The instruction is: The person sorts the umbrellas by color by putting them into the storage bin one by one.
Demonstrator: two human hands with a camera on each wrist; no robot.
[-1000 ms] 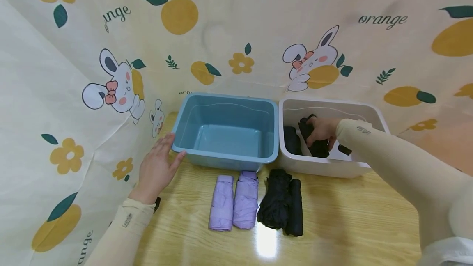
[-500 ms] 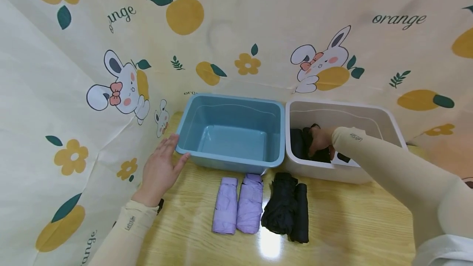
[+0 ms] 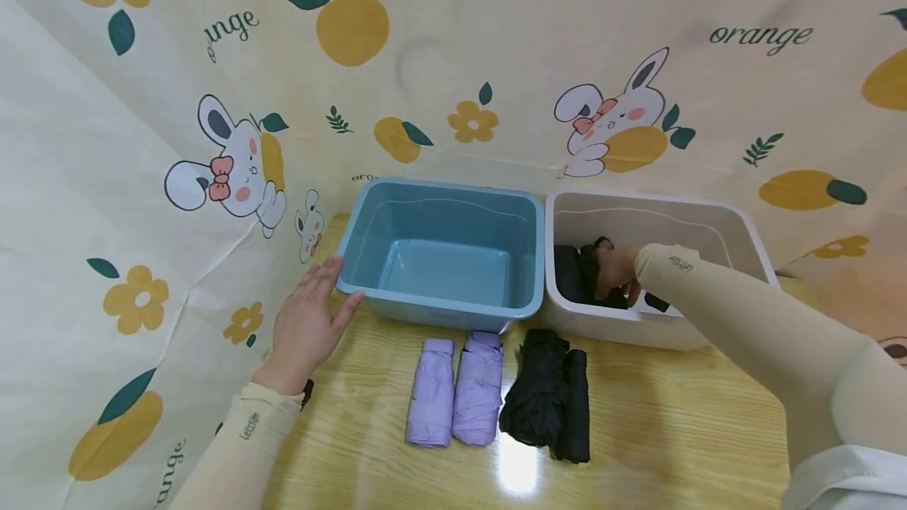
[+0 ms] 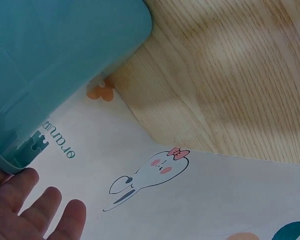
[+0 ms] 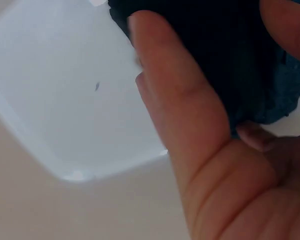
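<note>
My right hand (image 3: 615,270) reaches down into the white bin (image 3: 631,327) and grips a black folded umbrella (image 5: 260,75). In the right wrist view the thumb lies along one side and fingers show on the other. Directly left of it in the bin is another black roll (image 3: 567,274), and a small black piece (image 3: 657,302) shows right of the hand. My left hand (image 3: 305,329), fingers extended, touches the front-left corner of the blue bin (image 3: 439,305). Nothing shows inside the blue bin.
On the wooden table (image 3: 659,431) before the bins lie two purple folded umbrellas (image 3: 430,392), a bunched black one (image 3: 536,392) and a thin black roll (image 3: 577,408). The bins stand side by side against a printed cloth backdrop (image 3: 453,46).
My right hand has lowered and shifted left inside the white bin, bringing the black umbrella up beside the other black roll. The head view turned slightly left. My left hand stays at the blue bin.
</note>
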